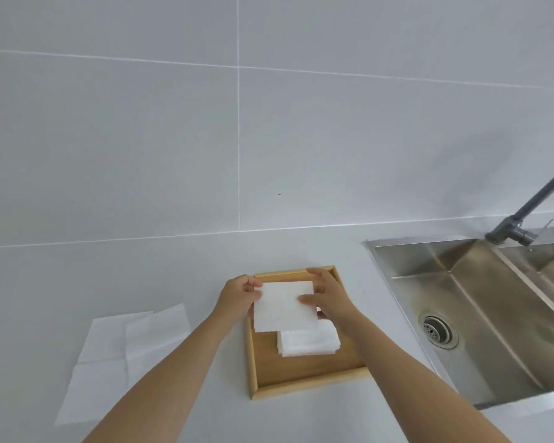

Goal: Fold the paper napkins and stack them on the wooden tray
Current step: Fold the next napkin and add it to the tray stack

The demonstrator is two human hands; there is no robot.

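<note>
A folded white napkin [283, 305] is held above the wooden tray [301, 377], over its far half. My left hand [239, 295] pinches the napkin's left edge, and my right hand [328, 295] grips its right edge with the thumb on top. A small stack of folded napkins [307, 343] lies on the tray floor, partly hidden under the held napkin. Several unfolded napkins [122, 356] lie flat on the white counter to the left of the tray.
A steel sink [480, 314] with a drain [438, 330] sits right of the tray, its rim close to the tray's right side. A grey tap [525, 215] rises at the back right. A tiled wall stands behind the counter.
</note>
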